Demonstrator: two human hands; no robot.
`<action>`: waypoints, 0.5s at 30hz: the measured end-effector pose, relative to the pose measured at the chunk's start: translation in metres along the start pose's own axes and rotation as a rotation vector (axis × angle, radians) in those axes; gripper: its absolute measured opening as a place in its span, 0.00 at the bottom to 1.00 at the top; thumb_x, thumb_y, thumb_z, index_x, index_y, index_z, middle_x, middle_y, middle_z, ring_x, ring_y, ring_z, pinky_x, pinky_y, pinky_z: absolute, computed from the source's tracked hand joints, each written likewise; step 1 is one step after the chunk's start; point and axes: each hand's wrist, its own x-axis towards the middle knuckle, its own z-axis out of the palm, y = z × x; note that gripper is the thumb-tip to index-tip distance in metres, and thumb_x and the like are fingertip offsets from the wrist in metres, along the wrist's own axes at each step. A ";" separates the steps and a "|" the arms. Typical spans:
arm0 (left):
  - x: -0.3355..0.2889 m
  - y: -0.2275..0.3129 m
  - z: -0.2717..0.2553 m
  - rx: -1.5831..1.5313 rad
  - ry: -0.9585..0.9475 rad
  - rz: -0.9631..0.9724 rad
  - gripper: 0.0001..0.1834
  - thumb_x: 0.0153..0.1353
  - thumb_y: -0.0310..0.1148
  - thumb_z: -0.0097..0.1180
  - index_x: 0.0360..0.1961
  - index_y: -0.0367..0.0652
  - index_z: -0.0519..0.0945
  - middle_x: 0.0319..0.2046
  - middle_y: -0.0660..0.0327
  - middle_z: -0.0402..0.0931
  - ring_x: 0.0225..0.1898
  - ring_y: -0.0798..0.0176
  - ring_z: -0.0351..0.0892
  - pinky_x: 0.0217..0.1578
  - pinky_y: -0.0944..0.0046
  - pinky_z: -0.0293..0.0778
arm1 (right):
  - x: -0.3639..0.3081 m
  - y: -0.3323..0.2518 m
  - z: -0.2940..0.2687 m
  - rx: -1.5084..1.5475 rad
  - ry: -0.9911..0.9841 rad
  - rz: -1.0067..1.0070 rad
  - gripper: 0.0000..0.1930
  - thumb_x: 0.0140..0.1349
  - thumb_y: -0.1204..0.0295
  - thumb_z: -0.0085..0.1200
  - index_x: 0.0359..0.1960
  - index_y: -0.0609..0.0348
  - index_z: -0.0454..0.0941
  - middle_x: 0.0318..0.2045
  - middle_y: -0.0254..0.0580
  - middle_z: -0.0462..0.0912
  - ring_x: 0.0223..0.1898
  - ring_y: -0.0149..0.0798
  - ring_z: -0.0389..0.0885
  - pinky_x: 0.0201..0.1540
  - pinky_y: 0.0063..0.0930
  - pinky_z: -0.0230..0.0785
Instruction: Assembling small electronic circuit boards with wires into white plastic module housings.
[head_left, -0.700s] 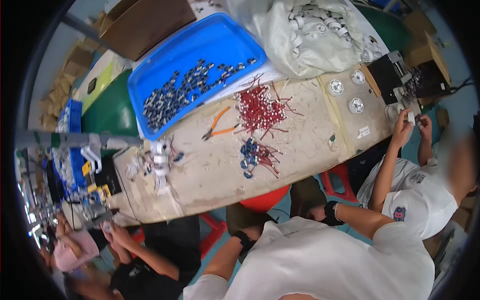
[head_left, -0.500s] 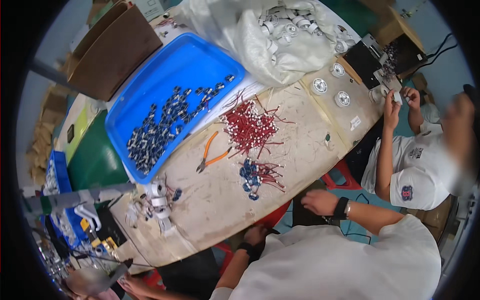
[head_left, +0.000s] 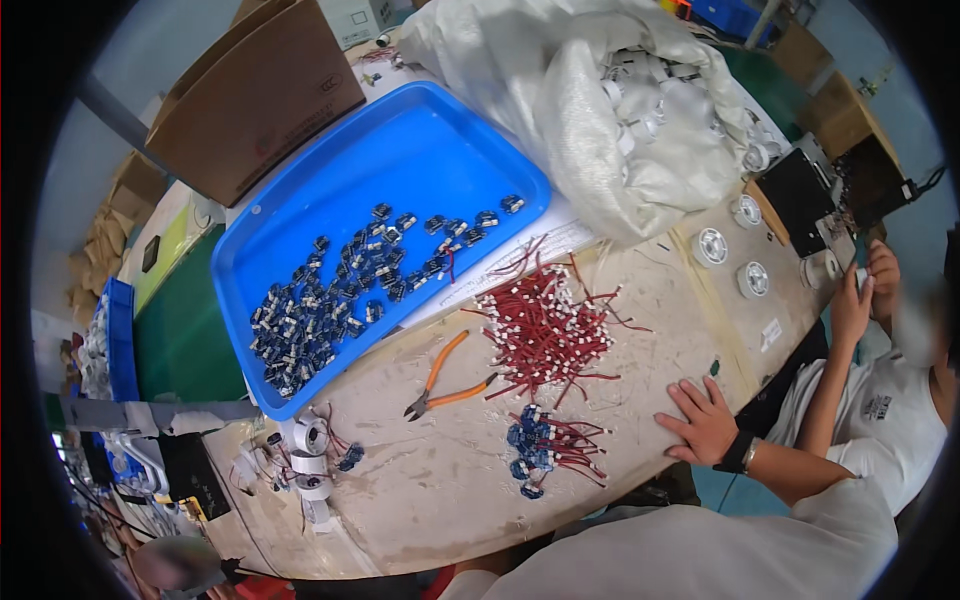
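My right hand (head_left: pixel 703 425), with a black band at its wrist, rests on the tabletop near the front edge. Its fingers are spread and nothing is in them. My left hand is out of sight; only a bit of white sleeve shows low in the picture. Left of my right hand lies a small cluster of blue circuit boards (head_left: pixel 530 440) with red wires attached. Beyond it is a heap of red wires (head_left: pixel 545 335) with white connectors. Orange-handled cutting pliers (head_left: pixel 440 385) lie with handles apart beside the heap.
A blue tray (head_left: pixel 400 115) holds many blue boards. Behind stand a cardboard box (head_left: pixel 260 110) and a white woven sack (head_left: pixel 580 150) of white housings. Round white housings (head_left: pixel 711 247) sit at right, near a co-worker's hands (head_left: pixel 868 285). White parts with wires (head_left: pixel 310 465) lie at left.
My right hand has come up from beyond the table edge onto the tabletop. My left hand has gone out of view. The whole view has shifted, closer to the table.
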 end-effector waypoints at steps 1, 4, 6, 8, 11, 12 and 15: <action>0.001 -0.001 -0.001 -0.005 -0.001 -0.004 0.15 0.57 0.35 0.46 0.43 0.40 0.74 0.42 0.48 0.72 0.46 0.47 0.69 0.48 0.54 0.63 | -0.001 0.000 0.002 0.002 0.007 0.008 0.29 0.46 0.47 0.50 0.51 0.40 0.68 0.58 0.48 0.59 0.59 0.48 0.56 0.58 0.56 0.41; 0.001 -0.002 -0.003 -0.026 -0.014 -0.015 0.15 0.57 0.35 0.47 0.43 0.40 0.74 0.42 0.48 0.72 0.46 0.47 0.69 0.48 0.54 0.63 | 0.000 0.002 0.007 -0.008 0.021 0.004 0.29 0.44 0.47 0.52 0.50 0.40 0.69 0.57 0.48 0.60 0.58 0.48 0.57 0.58 0.55 0.41; -0.002 -0.002 -0.004 -0.041 -0.024 -0.022 0.15 0.57 0.35 0.47 0.43 0.39 0.74 0.42 0.48 0.72 0.46 0.47 0.69 0.48 0.54 0.63 | 0.000 0.004 0.008 -0.021 0.032 0.010 0.29 0.44 0.47 0.52 0.50 0.40 0.70 0.57 0.48 0.60 0.58 0.49 0.57 0.58 0.55 0.42; -0.003 0.000 -0.008 -0.051 -0.031 -0.023 0.15 0.57 0.35 0.47 0.43 0.39 0.74 0.42 0.48 0.72 0.46 0.47 0.69 0.48 0.54 0.63 | -0.002 0.004 0.008 -0.017 0.028 0.006 0.30 0.42 0.47 0.53 0.50 0.40 0.70 0.56 0.49 0.61 0.58 0.50 0.57 0.58 0.55 0.42; -0.005 0.001 -0.012 -0.061 -0.046 -0.022 0.15 0.57 0.35 0.47 0.42 0.39 0.74 0.42 0.48 0.72 0.46 0.47 0.69 0.48 0.55 0.63 | -0.002 0.002 0.009 -0.007 0.053 0.013 0.30 0.41 0.49 0.54 0.49 0.40 0.70 0.56 0.48 0.61 0.58 0.50 0.57 0.57 0.54 0.43; -0.009 0.002 -0.015 -0.059 -0.056 -0.021 0.15 0.57 0.35 0.48 0.42 0.39 0.74 0.42 0.48 0.72 0.46 0.47 0.69 0.48 0.55 0.63 | -0.003 0.001 0.010 0.001 0.059 0.009 0.30 0.41 0.49 0.54 0.49 0.40 0.70 0.56 0.48 0.61 0.58 0.50 0.57 0.57 0.54 0.43; -0.020 0.006 -0.024 -0.048 -0.082 -0.009 0.15 0.56 0.35 0.48 0.42 0.39 0.74 0.42 0.48 0.72 0.45 0.47 0.69 0.48 0.55 0.63 | -0.005 0.001 0.010 -0.013 0.105 0.014 0.29 0.41 0.49 0.53 0.49 0.40 0.70 0.56 0.48 0.61 0.58 0.50 0.57 0.57 0.54 0.43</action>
